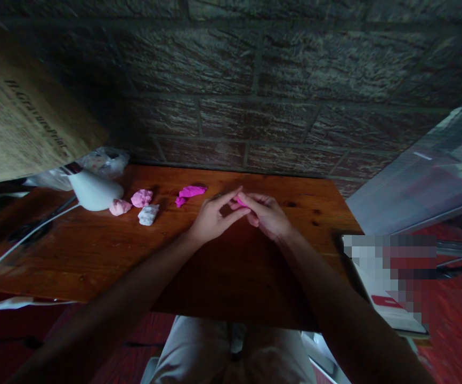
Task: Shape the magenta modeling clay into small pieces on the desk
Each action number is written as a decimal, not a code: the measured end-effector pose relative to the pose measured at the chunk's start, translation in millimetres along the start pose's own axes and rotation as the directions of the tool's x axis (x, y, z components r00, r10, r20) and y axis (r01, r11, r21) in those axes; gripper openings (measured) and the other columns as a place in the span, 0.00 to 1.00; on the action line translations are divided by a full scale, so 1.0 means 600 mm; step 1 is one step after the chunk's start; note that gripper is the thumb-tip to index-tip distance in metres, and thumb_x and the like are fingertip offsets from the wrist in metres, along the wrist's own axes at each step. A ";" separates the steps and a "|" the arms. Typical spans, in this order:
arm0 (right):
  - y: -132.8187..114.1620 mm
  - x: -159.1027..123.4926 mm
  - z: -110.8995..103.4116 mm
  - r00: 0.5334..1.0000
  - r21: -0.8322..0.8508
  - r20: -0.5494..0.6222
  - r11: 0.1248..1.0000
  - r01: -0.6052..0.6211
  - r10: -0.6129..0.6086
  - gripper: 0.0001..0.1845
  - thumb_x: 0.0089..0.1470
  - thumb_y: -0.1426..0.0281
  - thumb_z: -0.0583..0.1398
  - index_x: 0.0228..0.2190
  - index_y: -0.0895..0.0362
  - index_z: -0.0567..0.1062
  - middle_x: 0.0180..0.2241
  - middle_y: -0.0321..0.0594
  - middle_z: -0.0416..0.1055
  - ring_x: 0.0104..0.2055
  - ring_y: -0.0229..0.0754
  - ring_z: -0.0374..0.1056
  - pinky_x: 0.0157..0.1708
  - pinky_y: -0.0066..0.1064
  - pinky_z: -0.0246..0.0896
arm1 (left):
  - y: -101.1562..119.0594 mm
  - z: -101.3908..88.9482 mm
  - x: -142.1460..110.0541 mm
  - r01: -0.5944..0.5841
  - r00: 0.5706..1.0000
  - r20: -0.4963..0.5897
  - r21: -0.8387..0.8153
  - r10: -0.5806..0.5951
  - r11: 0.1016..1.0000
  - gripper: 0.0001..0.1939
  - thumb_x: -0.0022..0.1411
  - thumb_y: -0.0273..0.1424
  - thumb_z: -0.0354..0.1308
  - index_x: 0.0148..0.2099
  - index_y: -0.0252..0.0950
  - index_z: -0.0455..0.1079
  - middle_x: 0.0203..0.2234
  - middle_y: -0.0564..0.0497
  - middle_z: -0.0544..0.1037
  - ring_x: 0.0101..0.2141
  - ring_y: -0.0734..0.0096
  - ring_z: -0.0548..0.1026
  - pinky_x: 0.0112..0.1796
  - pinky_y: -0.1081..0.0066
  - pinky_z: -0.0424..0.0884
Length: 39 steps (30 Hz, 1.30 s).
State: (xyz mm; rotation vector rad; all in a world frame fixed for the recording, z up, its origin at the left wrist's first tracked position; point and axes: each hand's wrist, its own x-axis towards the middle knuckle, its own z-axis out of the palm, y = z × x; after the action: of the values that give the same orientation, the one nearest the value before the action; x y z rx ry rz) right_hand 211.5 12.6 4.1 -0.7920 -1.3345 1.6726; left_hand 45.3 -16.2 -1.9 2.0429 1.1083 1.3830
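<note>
A small lump of bright pink modelling clay (241,201) is pinched in the fingers of my right hand (270,214), above the middle of the wooden table. My left hand (212,217) meets it from the left, thumb and fingers stretched out and apart, their tips close around the lump. Part of the clay is hidden by the fingers. Left of my hands lies a larger torn piece of magenta clay (192,191). Farther left are two pale pink clay lumps (142,198) and a white clay lump (148,215).
The wooden table (95,256) backs onto a dark brick wall (223,122). A lamp with a white base (95,191) and printed paper shade (26,112) stands at left, its white cable (23,240) trailing over the front edge. At right lies a dark-edged flat object (398,317), partly pixelated.
</note>
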 end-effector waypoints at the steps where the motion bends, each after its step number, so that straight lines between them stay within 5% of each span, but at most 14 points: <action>1: -0.001 -0.001 0.003 1.000 0.000 0.016 1.000 -0.014 0.014 0.24 0.47 0.47 0.70 0.32 0.57 0.84 0.28 0.38 0.81 0.15 0.27 0.52 0.15 0.25 0.45 | -0.002 0.000 0.001 -0.015 1.000 0.001 0.002 0.015 1.000 0.19 0.64 0.40 0.67 0.53 0.36 0.79 0.51 0.41 0.83 0.50 0.58 0.82 0.53 0.63 0.76; 5: -0.009 -0.005 0.009 0.990 0.113 0.102 0.987 -0.112 0.101 0.26 0.51 0.45 0.68 0.31 0.57 0.83 0.27 0.39 0.81 0.18 0.29 0.56 0.18 0.24 0.50 | -0.017 -0.002 0.001 -0.060 0.998 0.004 -0.018 0.060 0.998 0.17 0.67 0.37 0.64 0.54 0.35 0.79 0.48 0.42 0.85 0.46 0.62 0.84 0.49 0.66 0.79; 9: -0.012 -0.006 0.002 0.974 0.257 0.167 0.947 -0.193 0.154 0.20 0.44 0.53 0.75 0.33 0.54 0.83 0.35 0.40 0.84 0.23 0.30 0.65 0.23 0.22 0.58 | -0.021 -0.007 0.001 -0.094 0.996 -0.009 -0.047 0.094 0.994 0.21 0.70 0.35 0.60 0.62 0.34 0.73 0.56 0.40 0.80 0.54 0.61 0.81 0.55 0.64 0.77; 15: -0.003 -0.005 0.000 0.961 0.338 0.124 0.900 -0.275 0.248 0.15 0.45 0.59 0.76 0.31 0.54 0.82 0.28 0.32 0.80 0.24 0.29 0.69 0.26 0.22 0.62 | -0.007 -0.011 0.002 -0.111 0.994 0.001 -0.053 0.111 0.992 0.16 0.71 0.33 0.59 0.57 0.37 0.78 0.55 0.44 0.81 0.55 0.62 0.80 0.57 0.64 0.76; 20: -0.008 -0.005 0.003 0.938 0.438 0.154 0.829 -0.348 0.312 0.13 0.52 0.59 0.73 0.32 0.54 0.82 0.29 0.33 0.82 0.24 0.30 0.71 0.25 0.22 0.64 | -0.007 -0.008 0.005 -0.026 1.000 -0.006 -0.310 0.026 0.951 0.22 0.71 0.34 0.60 0.64 0.36 0.69 0.55 0.41 0.81 0.55 0.62 0.80 0.55 0.65 0.77; 30: -0.004 -0.002 0.005 0.985 0.424 0.029 0.890 -0.169 0.173 0.16 0.42 0.62 0.78 0.32 0.52 0.83 0.30 0.30 0.81 0.24 0.28 0.67 0.24 0.22 0.59 | -0.023 -0.002 0.010 0.152 0.977 -0.062 -0.475 -0.206 0.866 0.21 0.60 0.41 0.71 0.51 0.35 0.79 0.52 0.40 0.82 0.53 0.56 0.81 0.57 0.54 0.76; 39: 0.007 -0.002 0.016 0.996 0.116 -0.061 0.991 0.068 -0.061 0.23 0.42 0.48 0.74 0.32 0.52 0.83 0.29 0.34 0.79 0.24 0.31 0.66 0.23 0.25 0.54 | -0.007 0.001 0.002 0.091 0.991 -0.055 -0.381 -0.121 0.920 0.19 0.68 0.41 0.62 0.57 0.37 0.79 0.58 0.42 0.78 0.59 0.54 0.76 0.62 0.52 0.71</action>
State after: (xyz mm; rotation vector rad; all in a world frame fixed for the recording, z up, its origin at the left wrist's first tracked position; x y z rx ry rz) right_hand 203.1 7.0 2.5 -0.7149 -1.1976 1.6493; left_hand 44.5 -12.6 -4.7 1.6436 0.8847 1.4973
